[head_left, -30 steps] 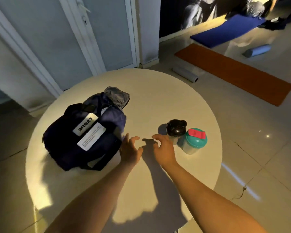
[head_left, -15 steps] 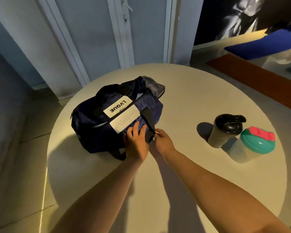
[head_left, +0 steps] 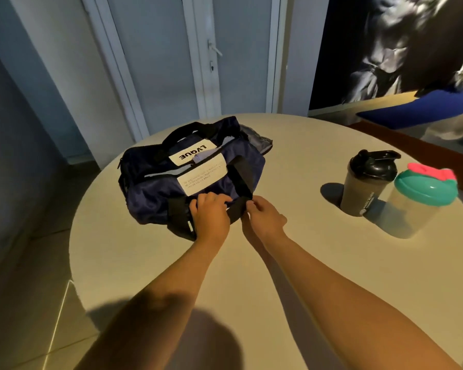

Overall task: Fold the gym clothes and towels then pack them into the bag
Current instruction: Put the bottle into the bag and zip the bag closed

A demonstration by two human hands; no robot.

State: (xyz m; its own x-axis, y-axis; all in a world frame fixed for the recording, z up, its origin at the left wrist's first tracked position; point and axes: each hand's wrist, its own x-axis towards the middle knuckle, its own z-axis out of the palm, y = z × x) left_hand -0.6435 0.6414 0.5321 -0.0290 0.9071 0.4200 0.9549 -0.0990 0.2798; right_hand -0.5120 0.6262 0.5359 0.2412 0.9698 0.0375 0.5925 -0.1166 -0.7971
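Bag on table; left hand, right hand both gripping black strap.

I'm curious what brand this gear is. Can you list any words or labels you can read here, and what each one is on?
"LVGUE": upside down on the upper white patch of the navy duffel bag.
Lower white patch on the bag: several lines of small print, too small to read.
Grey shaker bottle: a white logo and lettering low on its side, too blurred to read.
Teal-lidded shaker bottle: no text visible.
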